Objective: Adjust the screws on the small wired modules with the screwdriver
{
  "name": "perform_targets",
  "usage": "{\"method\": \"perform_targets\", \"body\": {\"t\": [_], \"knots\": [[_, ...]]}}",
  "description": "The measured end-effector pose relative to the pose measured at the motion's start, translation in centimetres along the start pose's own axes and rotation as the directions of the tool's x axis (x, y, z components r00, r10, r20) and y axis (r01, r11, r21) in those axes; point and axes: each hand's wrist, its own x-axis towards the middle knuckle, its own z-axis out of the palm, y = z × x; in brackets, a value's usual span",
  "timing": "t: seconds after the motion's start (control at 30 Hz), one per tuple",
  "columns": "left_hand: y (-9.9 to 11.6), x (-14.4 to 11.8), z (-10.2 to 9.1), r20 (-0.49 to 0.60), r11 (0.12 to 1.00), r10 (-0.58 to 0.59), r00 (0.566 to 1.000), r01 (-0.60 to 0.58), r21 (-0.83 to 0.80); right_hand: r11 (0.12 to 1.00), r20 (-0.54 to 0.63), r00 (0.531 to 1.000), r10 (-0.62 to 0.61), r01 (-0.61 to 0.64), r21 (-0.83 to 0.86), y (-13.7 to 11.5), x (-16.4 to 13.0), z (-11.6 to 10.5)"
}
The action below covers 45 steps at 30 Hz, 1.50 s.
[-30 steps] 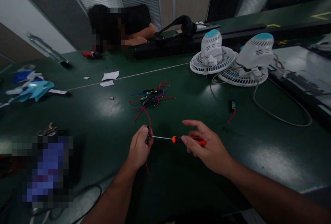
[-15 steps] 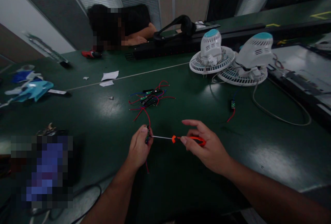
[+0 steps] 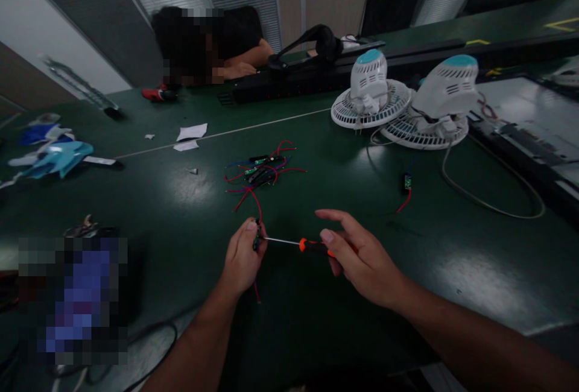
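Note:
Pinched in my left hand (image 3: 244, 253) is a small circuit board (image 3: 257, 235), with red wires running out above and below it. My right hand (image 3: 357, 259) grips the orange and black handle of a screwdriver (image 3: 312, 246), its index finger stretched forward off the handle. The metal shaft points left, and its tip meets the board; the exact contact point is hidden by my left fingers. Just beyond my hands lies a pile of small boards with red and blue wires (image 3: 265, 170). One more wired board (image 3: 408, 182) sits apart on the right.
Two white fan heads (image 3: 371, 102) stand at the back right, beside an opened panel (image 3: 520, 102). At the far side a person (image 3: 203, 48) leans on the green table. Paper scraps (image 3: 192, 132), a red tool (image 3: 159, 94) and blue plastic wrapping (image 3: 61, 158) lie left.
My right thumb and fingers have shifted around the screwdriver handle, which looks turned. My left hand and the board have barely moved.

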Motion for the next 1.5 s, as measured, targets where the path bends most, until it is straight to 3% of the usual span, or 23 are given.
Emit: {"method": "perform_targets", "body": {"t": [0.27,1.03,1.5], "knots": [[0.30,-0.17,-0.09,0.010,0.996,-0.026,1.000,0.025,0.083,1.000,-0.036,0.999,-0.009,0.009,0.000,0.26,0.14,0.13],[-0.09,-0.02,-0.28,0.052,0.993,0.017,0.999,-0.023,0.112,0.999,-0.077,0.996,-0.039,0.036,-0.035,0.25,0.24,0.17],[-0.03,0.00,-0.08,0.020,0.989,0.033,0.999,-0.036,0.141,0.999,-0.002,0.999,0.032,-0.032,0.023,0.05,0.19,-0.01]]}}
